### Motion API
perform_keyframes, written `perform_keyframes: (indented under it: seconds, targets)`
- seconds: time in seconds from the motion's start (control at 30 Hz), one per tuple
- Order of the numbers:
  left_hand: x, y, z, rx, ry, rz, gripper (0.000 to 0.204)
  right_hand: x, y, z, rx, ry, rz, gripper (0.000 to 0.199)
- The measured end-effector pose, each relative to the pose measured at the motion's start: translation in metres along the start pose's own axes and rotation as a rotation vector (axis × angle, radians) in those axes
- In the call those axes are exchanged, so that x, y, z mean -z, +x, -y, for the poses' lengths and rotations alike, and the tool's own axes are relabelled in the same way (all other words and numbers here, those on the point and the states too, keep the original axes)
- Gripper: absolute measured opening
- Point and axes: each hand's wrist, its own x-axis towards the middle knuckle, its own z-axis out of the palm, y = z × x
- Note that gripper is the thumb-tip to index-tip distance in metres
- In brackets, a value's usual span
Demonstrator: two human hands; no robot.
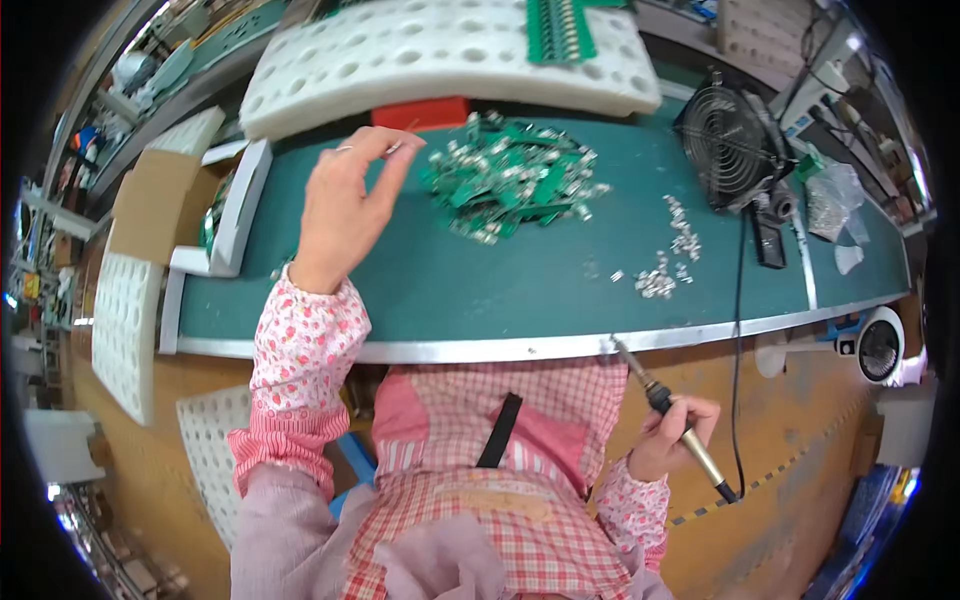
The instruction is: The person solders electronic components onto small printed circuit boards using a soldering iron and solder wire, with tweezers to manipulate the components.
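Observation:
My left hand [345,195] is raised over the left part of the green bench mat [430,290]. Its thumb and forefinger are pinched together on a tiny shiny bit too small to name. Right of it lies a heap of small green circuit boards [510,185] with silvery metal parts. A soldering iron [680,425] is gripped in my right hand [675,440], below the bench's front edge. The iron's tip points up and left, close to the metal edge strip [530,348]. Its black cord [740,350] runs up to the bench.
Loose small metal parts [660,275] lie right of centre. A black fan [730,145] stands at the back right, near a clear plastic bag [830,200]. Behind the heap are a red box [420,113] and a white foam tray [450,60]. An open cardboard box [175,205] sits left.

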Motion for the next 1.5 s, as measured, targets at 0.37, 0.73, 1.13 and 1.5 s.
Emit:
perform_keyframes:
  seconds: [0.37,0.73,1.13,1.5]
  targets:
    - [0.025,-0.077,0.052,0.011,0.547,0.040,0.019,-0.014,-0.002,-0.006,0.043,-0.011,0.059,0.012]
    - [-0.041,-0.093,-0.023,0.078,0.206,0.074,0.016,-0.041,-0.014,0.010,0.131,0.053,0.186,0.018]
    - [-0.008,-0.124,-0.034,-0.312,0.053,0.338,0.019,-0.100,-0.006,0.034,0.554,-0.356,0.703,0.031]
    - [-0.018,-0.108,-0.014,0.113,-0.047,0.177,0.019,-0.092,-0.007,0.006,0.501,-0.273,0.539,0.031]
